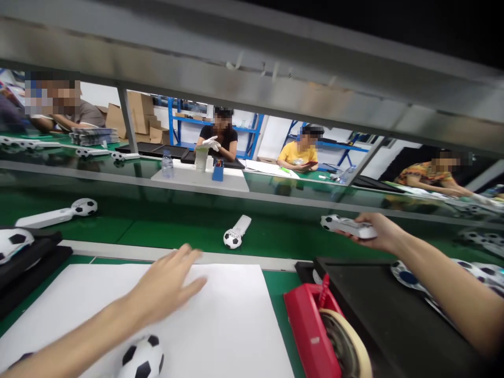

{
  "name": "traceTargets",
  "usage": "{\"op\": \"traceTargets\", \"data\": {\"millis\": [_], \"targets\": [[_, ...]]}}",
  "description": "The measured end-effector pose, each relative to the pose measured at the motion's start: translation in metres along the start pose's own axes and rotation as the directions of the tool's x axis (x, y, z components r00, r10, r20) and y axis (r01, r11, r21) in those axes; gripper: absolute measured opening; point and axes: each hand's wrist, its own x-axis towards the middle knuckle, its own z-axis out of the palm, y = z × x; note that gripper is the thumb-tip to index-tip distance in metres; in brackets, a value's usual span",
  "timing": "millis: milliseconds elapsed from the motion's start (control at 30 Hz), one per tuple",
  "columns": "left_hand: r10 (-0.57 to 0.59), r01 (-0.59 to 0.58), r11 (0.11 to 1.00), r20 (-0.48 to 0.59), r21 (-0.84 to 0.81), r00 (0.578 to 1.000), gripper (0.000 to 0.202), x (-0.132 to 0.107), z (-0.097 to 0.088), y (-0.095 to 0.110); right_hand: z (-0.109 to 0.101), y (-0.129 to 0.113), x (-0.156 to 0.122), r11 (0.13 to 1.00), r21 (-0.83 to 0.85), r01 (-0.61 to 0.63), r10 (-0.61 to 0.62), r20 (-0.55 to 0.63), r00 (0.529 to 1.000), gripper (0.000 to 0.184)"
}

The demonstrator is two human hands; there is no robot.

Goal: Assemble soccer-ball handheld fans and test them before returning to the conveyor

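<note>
My right hand (pixel 376 231) is closed round the white handle of a handheld fan (pixel 331 223) with a soccer-ball head, held over the green conveyor belt (pixel 189 231). The ball end points left. Stretched out and slightly blurred, my left hand (pixel 173 281) hovers above a white sheet (pixel 232 299) with nothing in it. Beyond it, a second soccer-ball fan (pixel 233 238) lies on the belt, its handle pointing away. Below my left forearm, a black-and-white ball head (pixel 144 357) rests on the sheet, partly cut off by the frame.
A red tape dispenser (pixel 311 325) stands right of the sheet, beside a black tray (pixel 386 315). More fans lie on the belt at left (pixel 84 207) and by my right forearm (pixel 484 273). A metal beam (pixel 252 68) crosses overhead. Several people sit across the line.
</note>
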Motion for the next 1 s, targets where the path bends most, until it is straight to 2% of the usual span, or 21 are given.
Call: {"op": "traceTargets", "data": {"millis": [33, 100, 167, 233, 300, 367, 500, 567, 667, 800, 900, 1000], "targets": [[0.03, -0.03, 0.999, 0.013, -0.01, 0.999, 0.05, 0.033, -0.004, 0.016, 0.001, -0.006, -0.013, 0.998, 0.066, -0.007, 0.004, 0.05, 0.999, 0.028], [0.042, -0.041, 0.999, 0.052, -0.019, 0.998, 0.057, 0.092, -0.001, 0.043, 0.001, -0.018, -0.045, 0.975, 0.221, -0.026, -0.013, 0.173, 0.985, 0.025], [0.038, -0.036, 0.999, 0.09, -0.03, 0.995, 0.049, 0.135, 0.011, 0.064, 0.0, -0.026, -0.082, 0.939, 0.344, -0.002, -0.081, 0.229, 0.97, 0.018], [0.05, -0.046, 0.998, 0.087, -0.05, 0.995, 0.04, 0.156, 0.021, 0.077, -0.004, -0.029, -0.121, 0.899, 0.438, 0.03, -0.155, 0.253, 0.955, 0.016], [0.06, -0.058, 0.995, 0.033, -0.081, 0.998, 0.036, 0.159, 0.021, 0.083, -0.009, -0.027, -0.158, 0.871, 0.489, 0.043, -0.196, 0.266, 0.944, 0.02], [0.059, -0.066, 0.99, -0.065, -0.123, 0.996, 0.036, 0.151, 0.009, 0.081, -0.012, -0.019, -0.191, 0.859, 0.511, 0.028, -0.191, 0.27, 0.944, 0.023], [0.015, -0.067, 0.977, -0.252, -0.2, 0.967, 0.047, 0.108, -0.038, 0.056, -0.01, -0.001, -0.24, 0.838, 0.545, -0.039, -0.097, 0.219, 0.971, 0.031], [-0.05, -0.018, 0.974, -0.29, -0.226, 0.956, 0.056, 0.078, -0.06, 0.038, -0.001, 0.003, -0.258, 0.818, 0.574, -0.044, -0.099, 0.216, 0.971, 0.041], [-0.167, 0.105, 0.964, -0.248, -0.244, 0.954, 0.062, 0.032, -0.08, 0.01, 0.022, -0.005, -0.279, 0.781, 0.624, 0.006, -0.237, 0.288, 0.928, 0.057], [-0.26, 0.227, 0.952, -0.15, -0.207, 0.954, 0.058, -0.008, -0.076, -0.024, 0.06, -0.031, -0.298, 0.694, 0.715, 0.081, -0.462, 0.356, 0.812, 0.069], [-0.298, 0.262, 0.938, -0.141, -0.227, 0.944, 0.063, -0.015, -0.059, -0.044, 0.084, -0.05, -0.305, 0.627, 0.777, 0.049, -0.557, 0.404, 0.725, 0.075], [-0.288, 0.237, 0.923, -0.136, -0.302, 0.948, 0.066, -0.012, -0.037, -0.06, 0.103, -0.065, -0.311, 0.55, 0.835, -0.018, -0.613, 0.419, 0.669, 0.062]]}}
